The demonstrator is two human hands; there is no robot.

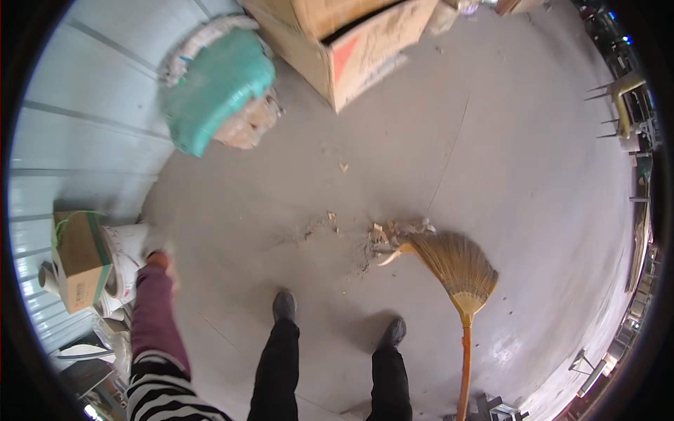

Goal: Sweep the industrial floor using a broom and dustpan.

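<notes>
My left hand point(160, 261) is stretched out to my left in a maroon sleeve over a striped top. It is blurred, close to a white sack point(125, 252), and I cannot tell whether its fingers are closed. My right hand is out of the picture. A straw broom point(456, 270) with an orange handle stands to my right, its bristles on the concrete floor point(491, 154). The bristle tip touches a small pile of dust and scraps point(393, 235). My two black shoes point(284, 305) stand just behind the pile.
A large open cardboard box point(351, 42) sits ahead. A bundle wrapped in green and white sacking point(217, 88) leans by the corrugated metal wall point(70, 105). A small cardboard box point(77, 259) rests at my left. Metal furniture frames point(618, 105) line the right edge.
</notes>
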